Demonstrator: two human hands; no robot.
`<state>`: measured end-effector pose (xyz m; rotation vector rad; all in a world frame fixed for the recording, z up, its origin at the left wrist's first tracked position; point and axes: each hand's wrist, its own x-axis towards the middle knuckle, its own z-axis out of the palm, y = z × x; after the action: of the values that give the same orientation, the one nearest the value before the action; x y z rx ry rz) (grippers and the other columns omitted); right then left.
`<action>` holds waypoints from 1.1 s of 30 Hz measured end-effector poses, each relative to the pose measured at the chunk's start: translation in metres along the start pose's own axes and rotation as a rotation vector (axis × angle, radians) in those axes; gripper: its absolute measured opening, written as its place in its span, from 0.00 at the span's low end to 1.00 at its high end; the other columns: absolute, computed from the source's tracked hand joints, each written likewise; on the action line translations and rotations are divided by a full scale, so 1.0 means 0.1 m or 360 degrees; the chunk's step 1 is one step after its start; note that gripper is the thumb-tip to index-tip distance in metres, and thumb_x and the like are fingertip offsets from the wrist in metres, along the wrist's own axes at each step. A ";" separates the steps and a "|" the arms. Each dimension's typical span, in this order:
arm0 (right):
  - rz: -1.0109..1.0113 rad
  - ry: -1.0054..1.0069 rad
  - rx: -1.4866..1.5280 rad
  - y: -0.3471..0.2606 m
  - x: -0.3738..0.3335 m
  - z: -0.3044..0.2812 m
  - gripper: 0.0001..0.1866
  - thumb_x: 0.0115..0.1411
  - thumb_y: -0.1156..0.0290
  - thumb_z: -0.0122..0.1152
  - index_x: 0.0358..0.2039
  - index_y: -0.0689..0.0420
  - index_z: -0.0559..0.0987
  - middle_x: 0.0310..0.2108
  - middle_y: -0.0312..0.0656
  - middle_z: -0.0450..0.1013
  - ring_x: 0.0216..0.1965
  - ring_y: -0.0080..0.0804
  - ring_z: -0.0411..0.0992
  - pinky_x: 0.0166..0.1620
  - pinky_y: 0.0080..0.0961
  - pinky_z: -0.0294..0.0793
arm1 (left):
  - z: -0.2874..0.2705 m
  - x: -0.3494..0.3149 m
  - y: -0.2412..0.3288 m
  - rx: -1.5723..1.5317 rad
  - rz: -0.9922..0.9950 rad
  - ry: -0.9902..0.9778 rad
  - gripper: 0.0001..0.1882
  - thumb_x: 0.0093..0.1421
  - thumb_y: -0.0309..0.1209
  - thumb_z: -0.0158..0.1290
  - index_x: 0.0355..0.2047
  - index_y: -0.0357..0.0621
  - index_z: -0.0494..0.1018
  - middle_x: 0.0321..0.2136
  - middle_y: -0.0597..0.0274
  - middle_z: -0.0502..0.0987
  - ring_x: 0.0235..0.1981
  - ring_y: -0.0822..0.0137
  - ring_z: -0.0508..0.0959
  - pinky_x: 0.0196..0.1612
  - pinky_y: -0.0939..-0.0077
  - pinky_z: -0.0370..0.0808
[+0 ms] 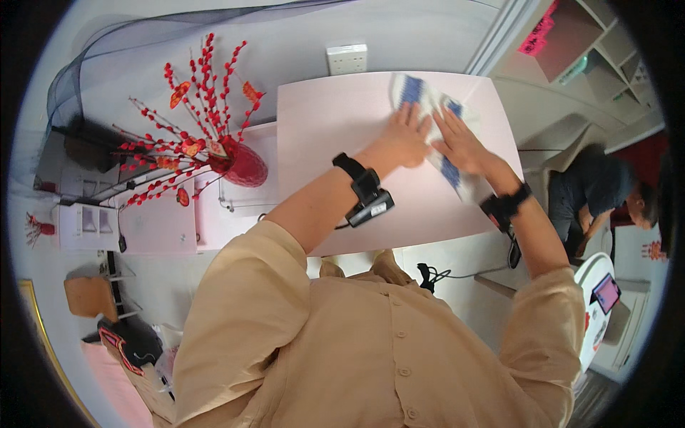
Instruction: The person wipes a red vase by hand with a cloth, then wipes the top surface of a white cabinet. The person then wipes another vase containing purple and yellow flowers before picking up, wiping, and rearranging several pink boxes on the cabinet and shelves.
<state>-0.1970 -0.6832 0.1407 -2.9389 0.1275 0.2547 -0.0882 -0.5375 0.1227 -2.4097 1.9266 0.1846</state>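
A white cloth with blue stripes [451,173] lies spread over the right half of a pale pink tabletop [325,121]. My left hand [404,140] presses flat on its left edge, fingers stretched out and pointing away from me. Beside it my right hand [462,145] also lies flat on the cloth, fingers extended and slanting up to the left. The two hands nearly meet over the cloth, which they partly cover. Neither hand is wrapped around anything. Slight blur softens the hands and the cloth. Each wrist wears a black strap with a small device.
Left of the tabletop stands a red vase [247,166] with red berry branches on a lower white surface. A wall socket [347,60] sits behind the table. Another person [596,189] sits bent over at the right, near a white round table [594,314]. Black cables [432,274] lie below.
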 end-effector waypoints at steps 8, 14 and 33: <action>-0.0470 -0.0280 -0.0073 -1.14 -0.56 0.13 0.35 0.60 0.56 0.44 0.61 0.63 0.48 0.64 0.52 0.39 0.65 0.43 0.36 0.64 0.36 0.34 | -0.04 -1.59 0.39 -0.0263 0.0027 0.0045 0.39 0.56 0.44 0.46 0.56 0.22 0.48 0.58 0.31 0.47 0.61 0.39 0.45 0.61 0.56 0.48; -0.0756 -0.0163 -0.0125 -1.57 0.53 0.18 0.37 0.59 0.49 0.42 0.62 0.58 0.47 0.64 0.48 0.38 0.65 0.42 0.35 0.63 0.43 0.37 | 0.13 -1.85 -0.36 -0.0226 -0.0686 0.0056 0.39 0.59 0.50 0.39 0.59 0.28 0.45 0.59 0.33 0.45 0.62 0.43 0.43 0.62 0.56 0.45; -0.0965 0.0017 -0.0038 -2.13 0.22 0.47 0.32 0.60 0.57 0.43 0.60 0.61 0.52 0.63 0.49 0.44 0.65 0.43 0.39 0.63 0.40 0.38 | 0.24 -2.69 -0.21 -0.0245 -0.0425 0.0321 0.31 0.57 0.34 0.46 0.53 0.20 0.52 0.54 0.29 0.52 0.59 0.40 0.52 0.61 0.60 0.51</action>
<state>-0.1616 -0.4671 0.1298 -2.8317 -0.7530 0.1443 -0.1272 -0.2693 0.1313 -2.8569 1.6901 0.0828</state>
